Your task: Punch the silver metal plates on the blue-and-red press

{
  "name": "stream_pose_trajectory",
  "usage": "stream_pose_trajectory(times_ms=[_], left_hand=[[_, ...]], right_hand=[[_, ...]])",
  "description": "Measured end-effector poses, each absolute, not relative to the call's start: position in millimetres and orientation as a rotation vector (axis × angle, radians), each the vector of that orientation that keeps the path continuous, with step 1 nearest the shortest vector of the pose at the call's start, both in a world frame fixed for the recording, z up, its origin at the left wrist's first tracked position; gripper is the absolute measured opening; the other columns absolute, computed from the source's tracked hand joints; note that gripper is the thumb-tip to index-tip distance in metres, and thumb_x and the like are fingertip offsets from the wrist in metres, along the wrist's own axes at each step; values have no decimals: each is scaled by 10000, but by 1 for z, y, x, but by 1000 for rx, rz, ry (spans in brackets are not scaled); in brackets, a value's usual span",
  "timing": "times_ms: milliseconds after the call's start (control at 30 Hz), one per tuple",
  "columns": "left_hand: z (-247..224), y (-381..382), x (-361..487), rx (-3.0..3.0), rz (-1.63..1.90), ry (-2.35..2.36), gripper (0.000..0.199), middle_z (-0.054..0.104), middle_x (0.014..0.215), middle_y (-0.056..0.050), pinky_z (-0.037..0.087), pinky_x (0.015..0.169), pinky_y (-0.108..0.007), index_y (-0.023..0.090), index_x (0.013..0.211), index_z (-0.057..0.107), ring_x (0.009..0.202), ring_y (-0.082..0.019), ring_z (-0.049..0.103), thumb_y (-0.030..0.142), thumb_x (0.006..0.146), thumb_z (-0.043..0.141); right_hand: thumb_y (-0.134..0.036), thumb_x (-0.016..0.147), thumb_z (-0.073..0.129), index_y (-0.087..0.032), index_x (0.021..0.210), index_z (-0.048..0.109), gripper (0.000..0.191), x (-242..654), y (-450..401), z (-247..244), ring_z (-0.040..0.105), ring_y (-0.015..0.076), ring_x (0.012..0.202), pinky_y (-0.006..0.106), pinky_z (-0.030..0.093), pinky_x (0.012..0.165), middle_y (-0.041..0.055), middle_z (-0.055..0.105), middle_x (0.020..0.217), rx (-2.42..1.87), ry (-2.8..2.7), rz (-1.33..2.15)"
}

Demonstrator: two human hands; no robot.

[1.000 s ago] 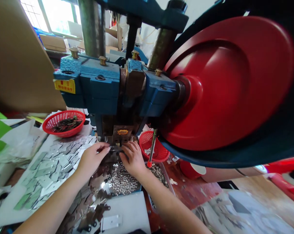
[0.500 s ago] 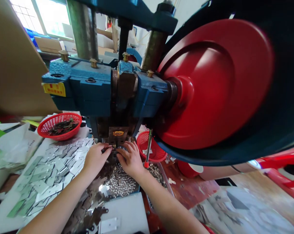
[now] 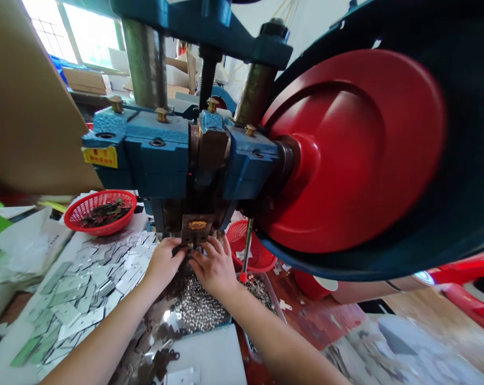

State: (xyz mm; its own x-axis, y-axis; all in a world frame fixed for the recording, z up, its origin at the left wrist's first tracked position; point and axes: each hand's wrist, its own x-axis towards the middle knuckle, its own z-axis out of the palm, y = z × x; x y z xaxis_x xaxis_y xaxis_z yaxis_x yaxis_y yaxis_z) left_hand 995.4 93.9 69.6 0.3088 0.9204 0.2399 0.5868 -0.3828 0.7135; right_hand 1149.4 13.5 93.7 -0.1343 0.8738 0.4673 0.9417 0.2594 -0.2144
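Observation:
Both hands are at the foot of a blue press (image 3: 157,160), right under its dark ram plate (image 3: 196,230). My left hand (image 3: 165,263) has its thumb and fingers pinched together at the left of the tooling; whatever lies between them is too small to name. My right hand (image 3: 216,270) sits just across from it, thumb and forefinger closed near the same spot, the other fingers bent toward the press. Their fingertips hide the working point. Below the hands lies a pile of small shiny metal pieces (image 3: 200,307).
A big red flywheel (image 3: 354,155) stands at the right. Flat metal plates (image 3: 79,297) cover the left side. Red baskets (image 3: 101,231) (image 3: 252,251) flank the press. Dark metal parts (image 3: 157,366) lie in front, beside a white block (image 3: 216,350). A red-tipped rod (image 3: 247,251) hangs by the right hand.
The whole view has shifted, so the press appears slightly lower and farther right. Both hands stay at the tooling, with the right fingers slightly closer to the ram plate.

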Motion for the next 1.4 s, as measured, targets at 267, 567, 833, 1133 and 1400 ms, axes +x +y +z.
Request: stream_pose_trajectory(times_ms=[267,567,833,1133,1400], left_hand=[[70,94,1000,2037,918,1280,243,658,983,-72,450,922,-369,180,908,671,974,-222,601,259,778,482],[70,94,1000,2045,923,1196,264,649,1007,-66,439,951,-389,191,917,674,997,-224,586,260,781,458],[72,96,999,2011,906,1177,275,648,1038,-72,427,968,-394,180,940,668,1033,-236,583,289,786,468],[72,99,1001,1938,899,1149,277,662,1034,-67,418,971,-403,185,939,668,1029,-246,585,273,744,492],[86,86,961,1738,876,1253,404,666,1059,-82,467,900,-411,190,1080,616,966,-246,623,463,802,511]], right_hand=[[-392,888,526,-294,1178,580,311,1150,9,92,440,247,1204,535,176,1091,19,613,1199,-1637,-2006,-48],[-404,886,532,-305,1110,615,259,1148,10,95,430,259,1215,540,190,1079,18,611,1200,-1662,-2033,-97],[-369,899,509,-292,1146,595,272,1150,11,90,448,241,1195,500,191,1083,13,624,1184,-1620,-1975,-21],[-392,895,514,-299,1085,629,241,1145,11,97,432,256,1213,524,204,1080,16,606,1202,-1650,-2008,-40],[-316,902,451,-187,1009,665,273,1176,-19,80,596,226,987,399,438,929,90,677,1006,-1600,-1489,370]])
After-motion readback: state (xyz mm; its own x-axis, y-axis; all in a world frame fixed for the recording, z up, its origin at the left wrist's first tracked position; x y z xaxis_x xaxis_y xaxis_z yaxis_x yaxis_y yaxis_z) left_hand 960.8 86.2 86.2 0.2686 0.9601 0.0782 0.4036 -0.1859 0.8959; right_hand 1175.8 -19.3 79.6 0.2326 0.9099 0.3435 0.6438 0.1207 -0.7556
